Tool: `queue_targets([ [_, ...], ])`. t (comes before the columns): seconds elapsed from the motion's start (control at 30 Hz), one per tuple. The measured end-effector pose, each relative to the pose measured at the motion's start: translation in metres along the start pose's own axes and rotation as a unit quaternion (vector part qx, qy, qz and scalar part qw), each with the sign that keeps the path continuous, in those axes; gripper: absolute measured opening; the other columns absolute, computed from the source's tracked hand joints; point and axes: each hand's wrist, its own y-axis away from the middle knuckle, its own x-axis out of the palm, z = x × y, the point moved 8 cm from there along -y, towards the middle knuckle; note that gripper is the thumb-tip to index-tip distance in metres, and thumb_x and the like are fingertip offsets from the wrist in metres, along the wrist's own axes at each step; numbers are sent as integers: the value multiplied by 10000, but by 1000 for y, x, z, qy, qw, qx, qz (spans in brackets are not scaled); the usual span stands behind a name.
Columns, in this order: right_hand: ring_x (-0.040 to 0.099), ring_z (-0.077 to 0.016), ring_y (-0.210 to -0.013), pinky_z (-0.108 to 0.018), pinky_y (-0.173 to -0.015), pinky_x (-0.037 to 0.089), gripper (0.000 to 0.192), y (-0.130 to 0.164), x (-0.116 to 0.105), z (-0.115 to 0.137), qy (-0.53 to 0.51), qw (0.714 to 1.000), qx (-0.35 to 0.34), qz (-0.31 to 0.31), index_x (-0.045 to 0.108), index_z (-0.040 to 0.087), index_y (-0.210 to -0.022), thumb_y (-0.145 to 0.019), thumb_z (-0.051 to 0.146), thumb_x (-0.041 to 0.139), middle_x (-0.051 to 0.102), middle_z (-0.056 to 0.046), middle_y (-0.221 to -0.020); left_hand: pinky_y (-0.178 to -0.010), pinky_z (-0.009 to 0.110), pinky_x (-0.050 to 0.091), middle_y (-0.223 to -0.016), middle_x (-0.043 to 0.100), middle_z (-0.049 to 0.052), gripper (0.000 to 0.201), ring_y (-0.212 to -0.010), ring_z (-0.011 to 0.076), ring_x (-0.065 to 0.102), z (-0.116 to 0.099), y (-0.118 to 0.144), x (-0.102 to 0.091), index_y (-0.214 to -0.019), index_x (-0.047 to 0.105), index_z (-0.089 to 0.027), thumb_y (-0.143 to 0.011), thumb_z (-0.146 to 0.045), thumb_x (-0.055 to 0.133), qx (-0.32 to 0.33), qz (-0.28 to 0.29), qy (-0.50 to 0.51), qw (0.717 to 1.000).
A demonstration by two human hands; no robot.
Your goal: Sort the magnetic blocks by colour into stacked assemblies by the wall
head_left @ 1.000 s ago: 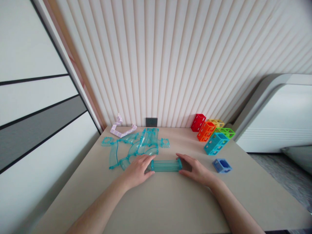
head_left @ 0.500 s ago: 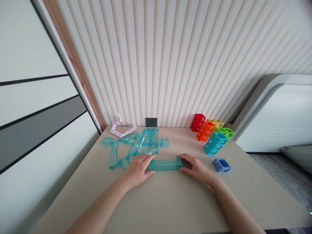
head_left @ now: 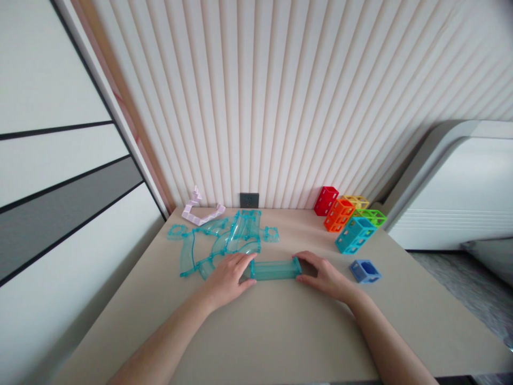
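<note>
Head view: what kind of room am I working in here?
Likely a home room, perhaps a bedroom or playroom: a beige table against a slatted wall, toy track pieces and coloured blocks, both hands on a clear teal tube.

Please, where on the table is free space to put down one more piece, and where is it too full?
The table is bare in front, nearer than the left hand, right hand and straight track piece. It is also bare between the teal track pile and the coloured blocks. The back left and back right corners are crowded.
</note>
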Motion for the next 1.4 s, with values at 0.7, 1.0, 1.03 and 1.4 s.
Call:
queue_targets([
  [0.7, 617, -287, -1181, -433, -1063, 481, 421, -1, -1, 7, 15, 1000, -17, 2, 621, 200, -1247, -888, 402, 706, 637, -119, -1294, -1072, 478, 482, -1347, 652, 87, 560, -1246, 278, 607, 1, 0, -3, -1428, 463, -275, -907, -303, 667, -24, 8, 11, 1000],
  [1.0, 605, -318, -1207, -476, -1082, 466, 487, -1, 1, 0, 1, 1000, -11, 5, 632, 218, -1278, -861, 452, 727, 632, -120, -1323, -1067, 491, 490, -1367, 643, 94, 563, -1258, 282, 605, 1, 0, -4, -1439, 451, -274, -914, -297, 655, -27, 14, 16, 999],
  [1.03, 607, -318, -1205, -474, -1081, 466, 483, -1, 1, -1, 2, 1000, -11, 4, 637, 214, -1271, -861, 452, 728, 635, -122, -1319, -1071, 492, 489, -1373, 639, 95, 568, -1262, 282, 604, 1, -1, -4, -1442, 448, -273, -914, -295, 657, -28, 13, 18, 999],
  [1.4, 599, -307, -1219, -468, -1092, 456, 479, 0, 1, 2, 24, 1000, -17, 6, 631, 194, -1278, -872, 431, 719, 627, -136, -1322, -1086, 489, 480, -1388, 626, 106, 638, -1281, 279, 590, 4, 0, -1, -1474, 400, -252, -900, -265, 678, -33, 27, 24, 999],
])
